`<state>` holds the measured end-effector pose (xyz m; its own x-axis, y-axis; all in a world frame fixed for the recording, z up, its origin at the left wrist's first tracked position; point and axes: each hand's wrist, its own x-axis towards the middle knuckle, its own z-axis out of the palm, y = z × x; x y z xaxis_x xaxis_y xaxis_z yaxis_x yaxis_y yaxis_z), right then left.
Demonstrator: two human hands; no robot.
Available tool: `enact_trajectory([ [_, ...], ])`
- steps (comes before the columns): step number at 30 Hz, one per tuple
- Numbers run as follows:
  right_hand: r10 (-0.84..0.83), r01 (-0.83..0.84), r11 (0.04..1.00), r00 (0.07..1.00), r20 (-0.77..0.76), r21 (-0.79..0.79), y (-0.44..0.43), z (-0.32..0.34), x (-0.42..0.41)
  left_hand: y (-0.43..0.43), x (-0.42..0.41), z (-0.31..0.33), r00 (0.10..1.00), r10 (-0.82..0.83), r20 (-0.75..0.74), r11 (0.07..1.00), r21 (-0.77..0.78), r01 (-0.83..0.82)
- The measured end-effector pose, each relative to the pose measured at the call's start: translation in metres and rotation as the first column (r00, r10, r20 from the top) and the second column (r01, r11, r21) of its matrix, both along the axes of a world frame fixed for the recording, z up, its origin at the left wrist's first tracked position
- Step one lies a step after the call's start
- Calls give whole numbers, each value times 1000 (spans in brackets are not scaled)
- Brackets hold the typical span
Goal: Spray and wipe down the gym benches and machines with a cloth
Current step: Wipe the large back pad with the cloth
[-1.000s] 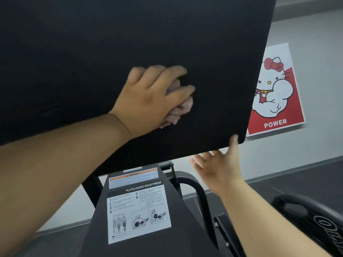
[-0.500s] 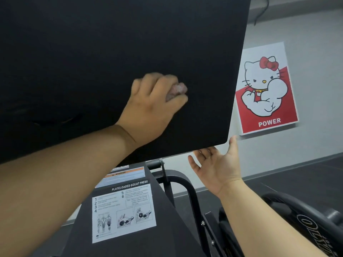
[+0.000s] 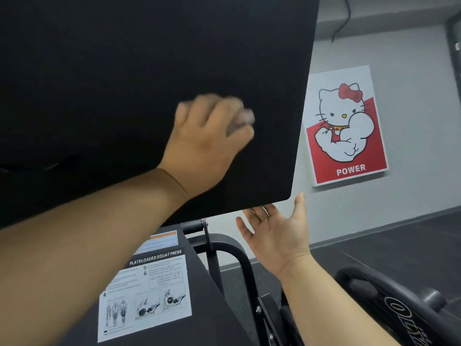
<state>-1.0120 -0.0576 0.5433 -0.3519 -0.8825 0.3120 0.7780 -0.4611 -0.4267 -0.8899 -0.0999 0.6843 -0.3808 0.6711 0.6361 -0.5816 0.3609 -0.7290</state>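
On the black pad (image 3: pixel 124 71), the blurred left hand (image 3: pixel 204 146) curls its fingers round a pale cloth (image 3: pixel 243 119) peeking out on the hand's right side, while the right hand (image 3: pixel 277 236), fingers spread and holding nothing, sits just under the pad's lower right corner.

A panel (image 3: pixel 124 71) fills the upper left of the frame, with the left hand (image 3: pixel 207 143) holding a cloth (image 3: pixel 243 119) against it at centre, the right hand (image 3: pixel 277 236) under its lower right corner, a poster (image 3: pixel 346 126) on the wall (image 3: pixel 411 121) at right, a label (image 3: pixel 149 295) at lower centre and a weight plate (image 3: pixel 399 315) at lower right.
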Motion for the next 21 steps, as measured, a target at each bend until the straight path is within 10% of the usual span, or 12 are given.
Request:
enact_trajectory([
  [6,-216,217,976,976,-32,38,12,12,-21,-47,-15,-115,927,159,340,981,52,-187],
  [13,-231,267,958,934,-274,105,24,25,-55,12,-57,-17,998,-48,-32,998,39,49],
  [21,-202,228,972,933,-298,55,19,19,-58,-17,-55,-87,906,171,387,977,55,-208],
])
